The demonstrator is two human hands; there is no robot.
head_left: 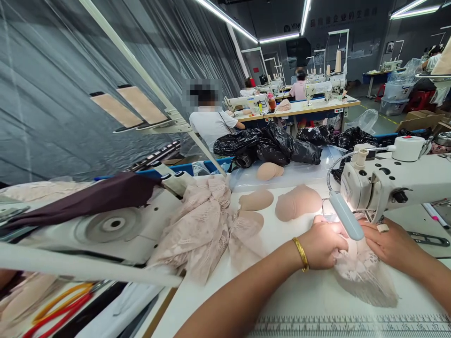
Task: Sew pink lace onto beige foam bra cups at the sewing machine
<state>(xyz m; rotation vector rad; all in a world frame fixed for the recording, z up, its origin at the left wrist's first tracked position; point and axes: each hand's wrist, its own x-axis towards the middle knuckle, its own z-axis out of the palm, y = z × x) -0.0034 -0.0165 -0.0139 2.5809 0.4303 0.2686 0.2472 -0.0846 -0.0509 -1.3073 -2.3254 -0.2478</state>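
Observation:
A piece of beige lace fabric (366, 281) lies under the needle area of a white sewing machine (416, 173), its loose edge fanned out towards me. My left hand (326, 241), with a gold bangle at the wrist, is closed on the lace's left side, thumb and fingers pinched together. On the right side of the lace, my right hand (389, 241) rests with its fingers stretched flat, close to the presser foot. A lit grey lamp (347, 216) hangs in front of the needle and hides part of the work between my hands.
Beige moulded cups (299, 203) and a heap of lace (197, 225) lie to the left. Black plastic bags (268, 143) line the table's back. A printed ruler (352, 326) runs along the front. Red-handled scissors (59, 314) lie lower left. A person in white (211, 124) sits ahead.

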